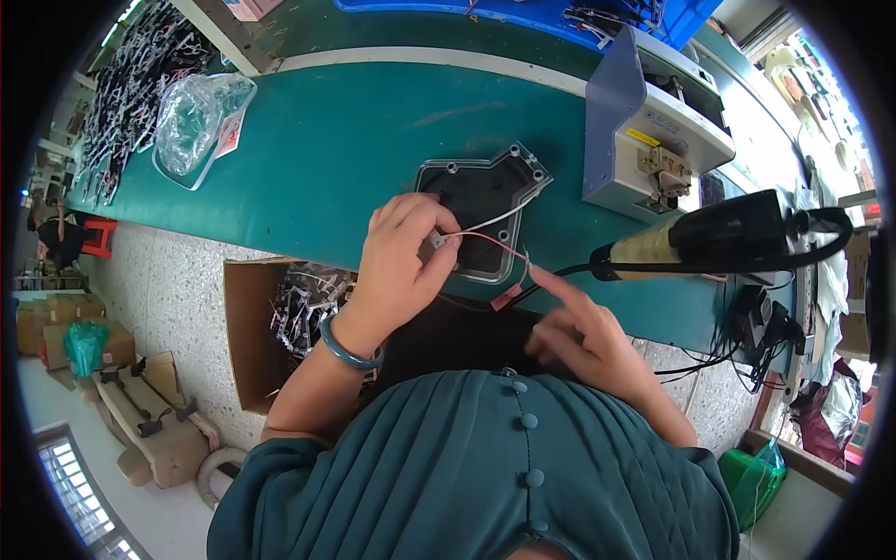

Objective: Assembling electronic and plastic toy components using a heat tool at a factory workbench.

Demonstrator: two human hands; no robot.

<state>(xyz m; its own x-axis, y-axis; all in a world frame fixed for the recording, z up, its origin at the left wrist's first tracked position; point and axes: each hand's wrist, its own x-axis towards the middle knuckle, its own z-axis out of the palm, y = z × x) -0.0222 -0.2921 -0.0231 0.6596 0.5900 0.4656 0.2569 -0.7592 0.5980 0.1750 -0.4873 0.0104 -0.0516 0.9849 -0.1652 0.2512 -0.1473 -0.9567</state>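
Note:
My left hand (397, 261) is closed in a pinch on a small pale part (437, 240) with a pink wire (492, 241) and a white wire (495, 220) running from it toward the right. Beneath these fingers lies a dark, angular flat casing (476, 182) with a clear rim and corner holes, near the table's front edge. My right hand (588, 341) has its index finger stretched out, its tip by the wire ends. The other fingers are partly bent, apart and slightly blurred. A small pink tag (507, 298) hangs just left of that fingertip.
A grey bench machine (616, 140) stands at the right, with a thick black-and-tan tool handle (653, 246) on a cable before it. Many wired parts (131, 103) are heaped far left beside a clear plastic bag (191, 121). Below my left arm sits a cardboard box (247, 336) of parts.

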